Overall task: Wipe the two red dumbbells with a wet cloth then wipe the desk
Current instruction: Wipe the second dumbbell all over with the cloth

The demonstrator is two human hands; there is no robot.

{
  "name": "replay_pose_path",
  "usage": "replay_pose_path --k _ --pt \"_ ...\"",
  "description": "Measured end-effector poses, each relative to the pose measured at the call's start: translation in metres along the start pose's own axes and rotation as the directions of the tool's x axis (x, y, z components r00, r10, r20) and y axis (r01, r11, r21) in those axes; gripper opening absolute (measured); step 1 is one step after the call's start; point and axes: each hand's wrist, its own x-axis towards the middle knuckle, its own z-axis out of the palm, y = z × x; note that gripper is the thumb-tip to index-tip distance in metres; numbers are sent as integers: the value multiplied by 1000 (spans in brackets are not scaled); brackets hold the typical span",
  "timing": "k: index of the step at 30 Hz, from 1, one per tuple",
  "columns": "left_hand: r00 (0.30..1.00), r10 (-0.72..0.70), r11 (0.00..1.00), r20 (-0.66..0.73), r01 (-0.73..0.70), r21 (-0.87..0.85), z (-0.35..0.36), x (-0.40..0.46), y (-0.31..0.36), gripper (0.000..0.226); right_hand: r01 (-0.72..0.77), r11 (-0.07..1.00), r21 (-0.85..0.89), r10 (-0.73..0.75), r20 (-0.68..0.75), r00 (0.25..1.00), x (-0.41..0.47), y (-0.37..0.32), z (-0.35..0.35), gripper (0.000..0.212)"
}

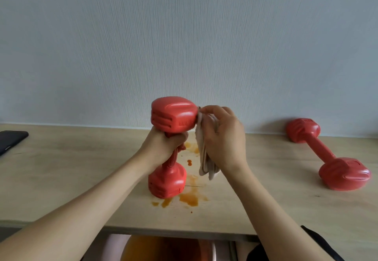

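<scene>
- A glossy red dumbbell (169,148) stands upright near the middle of a pale wooden desk (81,170), its lower head resting on the surface.
- Its heads are chunky and faceted, with moulded grooves along the sides and small raised lettering too small to read.
- The left hand (163,148) grips the handle just under the top head, fingers curled tightly round it.
- The right hand (221,140) holds a folded off-white cloth (204,158), its fingers curled over the cloth, and presses it against the right side of the top head; the cloth's loose end hangs down beside the handle.
- Orange-brown liquid stains (189,197) lie on the desk around and in front of the dumbbell's base.
- A second red dumbbell (325,154), the same shape, lies on its side toward the right edge, one head close to the back edge by the wall (184,35).
- A dark phone (11,140) lies at the left edge of the desk.
</scene>
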Motion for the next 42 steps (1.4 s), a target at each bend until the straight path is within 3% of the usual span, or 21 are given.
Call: replay_pose_path --k 4,10,16,22,26,30,35,39,42 --pt "998 41 999 50 -41 3 3 -2 3 22 -54 998 -36 54 16 998 10 8 2 16" --pt "1000 -17 998 2 17 -59 -3 5 -3 12 61 997 -37 -60 8 998 -18 -7 -1 14" --pt "990 72 997 122 -72 -6 0 1 -4 22 -54 998 -22 54 26 998 10 13 7 17" --pt "984 126 985 123 -109 -135 -4 3 -4 13 -110 987 118 100 91 991 8 24 15 17" --pt "989 150 988 10 -150 -32 -10 3 -5 22 -130 974 188 109 119 987 6 25 10 17" --pt "989 86 996 -120 -83 31 -11 1 -7 36 -143 966 217 108 166 980 2 22 4 26" --pt "997 61 998 -51 -60 27 -2 -2 -10 12 -21 985 169 11 62 998 -4 12 0 22" --pt "991 117 985 -69 -107 136 -1 2 -12 26 183 983 19 -182 -55 982 -13 -6 1 21" --pt "988 144 980 -63 -134 148 -1 3 -13 30 143 990 -16 -143 -38 989 -11 -7 2 17"
